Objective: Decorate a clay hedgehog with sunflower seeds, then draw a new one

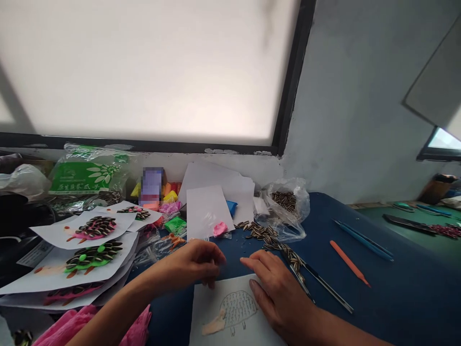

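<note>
A sheet of paper [205, 298] lies in front of me, with a pencil drawing of a hedgehog [239, 308] whose snout is covered in peach-coloured clay [214, 324]. Above the sheet's upper left edge is my left hand [201, 262], fingers curled downward; motion smears their tips, and anything between them is hidden. My right hand [279, 290] rests at the sheet's right side, fingers stretched out and apart, holding nothing. Just beyond the hands sits a lump of pink clay [220, 229] on clear film. Loose sunflower seeds [261, 232] spread beyond my right hand.
Finished hedgehog pictures [95, 257] with seed spines are stacked at left. Behind are a green seed bag [84, 175], coloured clay packets [175, 225], blank sheets [201, 206] and a plastic bag of seeds [286, 199]. Tweezers [329, 287], an orange clay tool [348, 263] and blue pens [363, 239] lie right.
</note>
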`<act>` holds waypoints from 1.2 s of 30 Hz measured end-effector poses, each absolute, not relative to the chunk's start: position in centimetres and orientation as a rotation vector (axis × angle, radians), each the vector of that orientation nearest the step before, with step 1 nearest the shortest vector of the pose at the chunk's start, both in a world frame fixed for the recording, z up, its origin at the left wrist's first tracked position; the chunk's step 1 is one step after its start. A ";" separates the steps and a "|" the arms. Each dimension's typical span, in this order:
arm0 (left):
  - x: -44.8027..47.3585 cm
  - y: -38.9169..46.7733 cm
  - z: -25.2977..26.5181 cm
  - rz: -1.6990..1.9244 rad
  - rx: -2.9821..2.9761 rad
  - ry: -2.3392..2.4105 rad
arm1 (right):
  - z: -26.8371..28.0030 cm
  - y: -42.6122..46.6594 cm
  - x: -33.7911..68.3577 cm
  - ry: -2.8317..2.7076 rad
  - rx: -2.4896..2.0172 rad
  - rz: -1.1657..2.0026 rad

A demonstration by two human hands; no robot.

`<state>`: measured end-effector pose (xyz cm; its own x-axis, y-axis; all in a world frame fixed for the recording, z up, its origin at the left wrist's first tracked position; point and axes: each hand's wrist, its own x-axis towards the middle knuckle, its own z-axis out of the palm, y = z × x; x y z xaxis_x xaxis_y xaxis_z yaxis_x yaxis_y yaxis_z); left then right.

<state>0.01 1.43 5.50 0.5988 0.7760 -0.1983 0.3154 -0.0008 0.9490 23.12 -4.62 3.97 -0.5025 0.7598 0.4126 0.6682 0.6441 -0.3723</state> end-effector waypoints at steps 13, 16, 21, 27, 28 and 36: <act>2.4 -0.1 6.6 0.593 1.391 0.858 | 5.5 -2.8 20.4 -2.034 -1.096 0.484; 2.8 -0.3 6.9 0.604 1.406 0.834 | 5.8 -2.8 20.5 -2.026 -1.088 0.476; 2.9 -0.3 7.3 0.592 1.473 0.821 | 6.4 -2.8 21.0 -2.026 -1.047 0.376; 2.6 -0.2 7.2 0.605 1.571 0.871 | 6.6 -3.3 20.9 -2.062 -1.014 0.360; 2.5 -0.3 7.2 0.605 1.574 0.879 | 6.6 -3.5 20.9 -2.060 -0.996 0.377; 1.3 -1.1 7.6 0.574 1.563 0.910 | 7.0 -3.9 20.4 -2.069 -0.890 0.575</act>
<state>1.28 -1.14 7.60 0.5751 0.8085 -0.1249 0.2357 -0.0175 0.9717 20.42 -3.87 7.02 -0.4372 0.7546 0.4893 0.3936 0.6497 -0.6504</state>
